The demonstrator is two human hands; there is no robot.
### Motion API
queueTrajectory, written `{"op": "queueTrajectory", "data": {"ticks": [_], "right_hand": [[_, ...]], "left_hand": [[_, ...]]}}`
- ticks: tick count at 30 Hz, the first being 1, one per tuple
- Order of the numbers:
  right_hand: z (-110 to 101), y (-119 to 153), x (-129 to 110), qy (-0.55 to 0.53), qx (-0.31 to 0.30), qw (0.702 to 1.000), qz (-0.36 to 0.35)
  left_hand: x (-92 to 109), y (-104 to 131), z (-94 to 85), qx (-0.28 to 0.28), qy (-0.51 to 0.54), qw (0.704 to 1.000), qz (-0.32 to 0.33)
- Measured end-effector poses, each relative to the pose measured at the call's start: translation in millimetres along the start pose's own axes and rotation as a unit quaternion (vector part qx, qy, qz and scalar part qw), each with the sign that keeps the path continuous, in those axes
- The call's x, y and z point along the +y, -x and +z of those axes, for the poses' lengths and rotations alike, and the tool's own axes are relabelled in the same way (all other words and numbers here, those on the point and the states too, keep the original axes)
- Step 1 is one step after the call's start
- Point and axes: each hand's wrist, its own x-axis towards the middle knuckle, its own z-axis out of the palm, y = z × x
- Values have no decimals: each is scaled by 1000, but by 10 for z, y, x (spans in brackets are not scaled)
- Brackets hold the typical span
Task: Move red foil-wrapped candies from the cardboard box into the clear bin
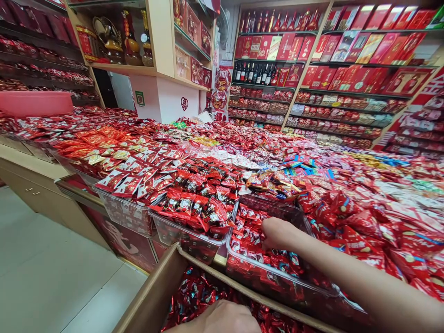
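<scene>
At the bottom of the head view, my left hand (224,318) is over red wrapped candies (199,289) inside an open cardboard box (152,296); its fingers are hidden beneath the back of the hand. My right hand (275,233) reaches into a clear plastic bin (263,267) and touches the red wrapped candies (248,233) there. The right fingers point down and away, so what they hold, if anything, does not show. The box stands against the near side of the bin.
More bins of wrapped candy (187,203) spread over the long counter (45,169). A pink tray (36,102) lies at the far left. Shelves with red boxes and bottles (263,74) line the back, beside a white pillar (173,99). Pale floor (69,259) shows at lower left.
</scene>
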Motion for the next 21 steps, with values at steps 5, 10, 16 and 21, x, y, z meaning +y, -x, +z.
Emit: {"op": "queueTrajectory", "data": {"ticks": [5,10,16,21], "right_hand": [[25,-15,42,19,-9,1000,10],[49,23,18,16,-13,1000,-4],[77,29,-20,4,21,1000,-3],[-46,81,8,-11,55,998,9]], "left_hand": [[-31,4,69,13,-2,1000,12],[-48,0,111,0,-21,1000,11],[-39,4,103,-4,-12,1000,3],[-93,41,117,-22,-8,1000,2]]}}
